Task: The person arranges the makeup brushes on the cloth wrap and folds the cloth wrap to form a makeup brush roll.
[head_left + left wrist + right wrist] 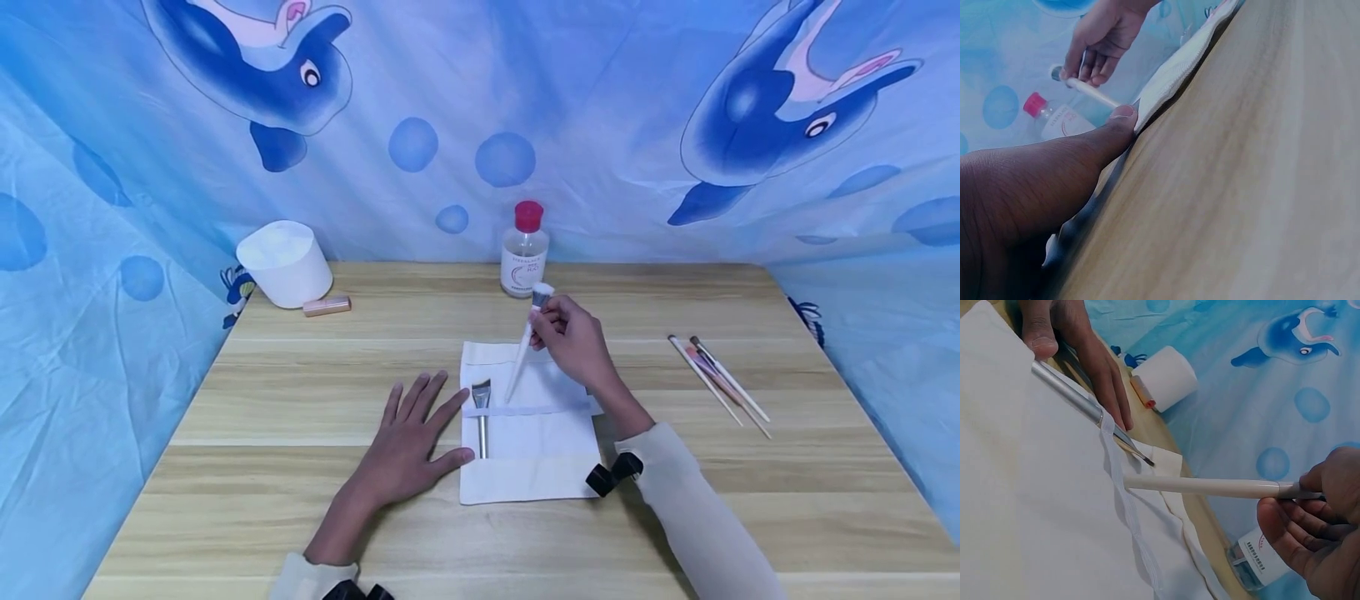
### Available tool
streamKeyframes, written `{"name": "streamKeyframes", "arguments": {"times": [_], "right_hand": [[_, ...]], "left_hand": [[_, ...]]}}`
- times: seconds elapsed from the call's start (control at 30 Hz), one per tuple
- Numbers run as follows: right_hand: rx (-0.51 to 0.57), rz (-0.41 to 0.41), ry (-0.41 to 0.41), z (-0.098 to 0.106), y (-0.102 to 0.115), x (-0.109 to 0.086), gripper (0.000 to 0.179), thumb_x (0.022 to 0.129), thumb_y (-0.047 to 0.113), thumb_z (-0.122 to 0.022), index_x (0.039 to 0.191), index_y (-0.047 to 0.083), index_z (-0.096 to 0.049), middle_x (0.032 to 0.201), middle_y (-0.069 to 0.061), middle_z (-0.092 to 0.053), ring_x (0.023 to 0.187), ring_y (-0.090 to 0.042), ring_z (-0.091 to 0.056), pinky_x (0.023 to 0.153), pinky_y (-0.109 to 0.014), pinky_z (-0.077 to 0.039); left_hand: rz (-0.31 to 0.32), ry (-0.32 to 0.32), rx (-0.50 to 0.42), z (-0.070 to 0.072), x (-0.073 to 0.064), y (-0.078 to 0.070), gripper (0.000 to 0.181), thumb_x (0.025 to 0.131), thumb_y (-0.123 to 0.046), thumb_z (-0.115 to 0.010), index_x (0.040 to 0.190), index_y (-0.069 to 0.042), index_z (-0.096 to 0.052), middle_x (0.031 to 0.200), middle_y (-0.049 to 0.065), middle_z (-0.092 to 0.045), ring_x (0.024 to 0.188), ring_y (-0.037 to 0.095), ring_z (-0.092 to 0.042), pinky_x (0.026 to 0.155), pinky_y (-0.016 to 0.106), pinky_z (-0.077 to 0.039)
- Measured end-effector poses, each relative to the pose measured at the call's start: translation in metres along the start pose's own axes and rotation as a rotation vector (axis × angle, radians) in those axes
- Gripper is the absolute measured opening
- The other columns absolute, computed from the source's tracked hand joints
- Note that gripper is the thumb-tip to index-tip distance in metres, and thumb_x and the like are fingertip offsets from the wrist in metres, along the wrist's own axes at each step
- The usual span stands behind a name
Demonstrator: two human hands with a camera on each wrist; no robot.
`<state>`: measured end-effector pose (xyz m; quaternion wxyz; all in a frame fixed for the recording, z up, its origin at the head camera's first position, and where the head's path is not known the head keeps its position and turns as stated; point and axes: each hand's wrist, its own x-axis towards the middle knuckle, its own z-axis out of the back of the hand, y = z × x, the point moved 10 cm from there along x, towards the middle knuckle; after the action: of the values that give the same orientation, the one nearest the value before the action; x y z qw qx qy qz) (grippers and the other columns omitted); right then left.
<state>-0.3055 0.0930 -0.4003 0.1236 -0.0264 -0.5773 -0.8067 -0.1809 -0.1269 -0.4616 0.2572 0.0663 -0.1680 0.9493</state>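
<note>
A white cloth brush roll (532, 479) lies spread on the table, a pale elastic band (536, 410) running across it. Under that band, at the left side, sits a silver-handled flat brush (482, 421). My right hand (573, 337) pinches a white-handled makeup brush (522, 358) near its bristle end; the bristles point up and away, and the handle's tip is down at the band. In the right wrist view the handle (1204, 486) meets the band's edge. My left hand (408, 437) lies flat with fingers spread, its thumb and index fingertip touching the roll's left edge.
Several thin brushes (720, 379) lie on the right of the table. A clear bottle with a red cap (525, 254) stands at the back. A white roll (287, 265) and a pinkish tube (327, 307) are at the back left. A blue dolphin-print curtain (600, 108) surrounds the table.
</note>
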Motion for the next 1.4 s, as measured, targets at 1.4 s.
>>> {"name": "streamKeyframes", "arguments": {"times": [1.4], "right_hand": [[-0.098, -0.082, 0.255, -0.061, -0.023, -0.016, 0.051, 0.100, 0.020, -0.064, 0.147, 0.021, -0.043, 0.079, -0.007, -0.070, 0.065, -0.022, -0.069, 0.064, -0.039, -0.056]], "left_hand": [[0.001, 0.011, 0.001, 0.002, 0.001, -0.001, 0.077, 0.094, -0.067, -0.052, 0.157, -0.027, -0.035, 0.164, 0.013, -0.021, 0.151, 0.037, -0.015, 0.117, 0.062, -0.006]]}}
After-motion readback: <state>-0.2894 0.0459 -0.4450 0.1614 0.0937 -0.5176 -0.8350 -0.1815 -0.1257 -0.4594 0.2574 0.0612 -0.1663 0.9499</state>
